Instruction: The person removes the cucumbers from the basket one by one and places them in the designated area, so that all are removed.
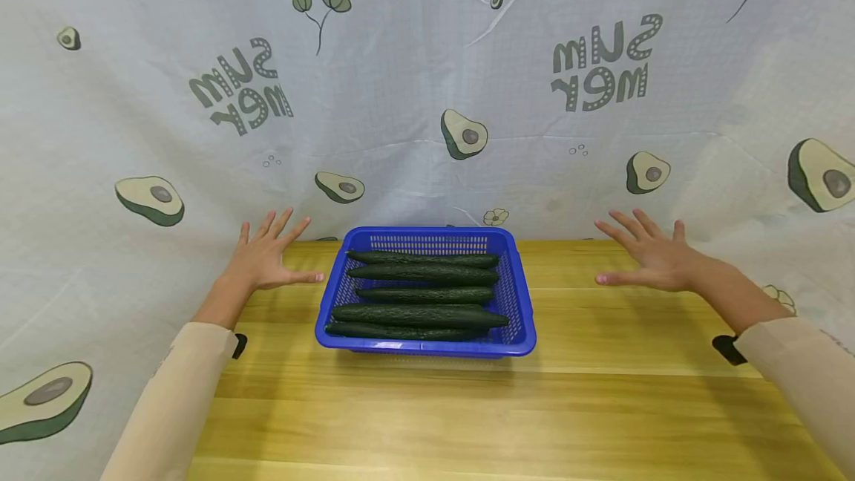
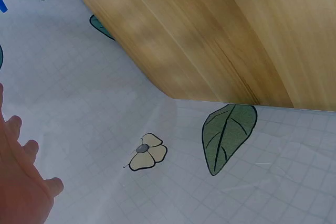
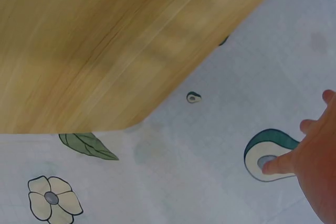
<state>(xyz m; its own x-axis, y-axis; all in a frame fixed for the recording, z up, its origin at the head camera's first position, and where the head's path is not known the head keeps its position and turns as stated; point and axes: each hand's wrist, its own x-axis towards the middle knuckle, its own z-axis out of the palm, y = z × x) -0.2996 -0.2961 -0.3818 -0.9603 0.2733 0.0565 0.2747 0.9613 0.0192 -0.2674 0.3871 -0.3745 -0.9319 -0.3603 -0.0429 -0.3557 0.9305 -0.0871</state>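
A blue plastic basket (image 1: 427,348) with slotted walls stands on the wooden table. Inside it several dark green cucumbers (image 1: 427,273) lie crosswise, roughly parallel. To the left of the basket my left hand (image 1: 263,258) is spread wide, its thumb pointing at the basket wall without holding anything. My right hand (image 1: 657,258) is spread too, farther off on the basket's right, and holds nothing. In the left wrist view part of the left hand (image 2: 23,177) shows at the lower left. The right wrist view has part of the right hand (image 3: 317,156) at its right edge.
The wooden table (image 1: 427,421) ends at the back against a white cloth (image 1: 401,80) printed with avocados, flowers and lettering. Table corners appear in both wrist views, with the cloth beyond them. A dark strap piece (image 1: 728,349) sits at the right sleeve's cuff.
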